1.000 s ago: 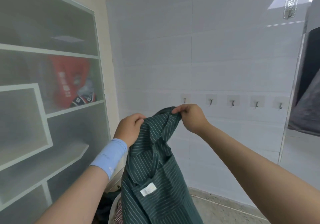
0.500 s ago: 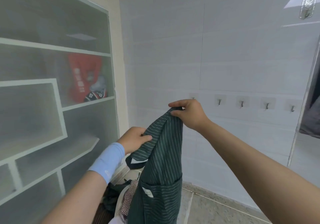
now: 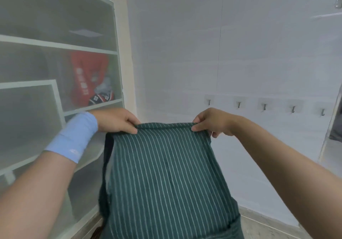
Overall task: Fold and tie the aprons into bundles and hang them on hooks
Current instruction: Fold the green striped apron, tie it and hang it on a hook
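Apron (image 3: pixel 166 174): dark green cloth with thin pale stripes, lower centre of the frame. It is held in the air by its top hem and hangs down past the bottom edge. The hem runs level and taut between both hands, probably so the panel spreads flat and square before a first fold.

Left grip (image 3: pixel 116 120): left of centre, thumb and fingers pinching the hem's left corner. A light blue wristband (image 3: pixel 74 137) sits on that forearm.

Right grip (image 3: pixel 212 122): right of centre, thumb and forefinger pinching the hem's right corner, the other fingers curled beneath.

Strap (image 3: pixel 106 164): a dark band hanging slack down the apron's left edge. It is held by neither grip and is likely left free for the tying.

Hooks (image 3: pixel 265 107): a row of five small metal hooks on the white tiled wall (image 3: pixel 185 53), right of centre and beyond the right grip. All are bare and apart from the cloth. They are judged to be where the bundle will hang.

Shelf unit (image 3: pixel 59 46): left side of the frame, frosted panels, with a red bag (image 3: pixel 87 77) blurred behind one of them.

Stage: judged early, with no fold or knot visible yet.
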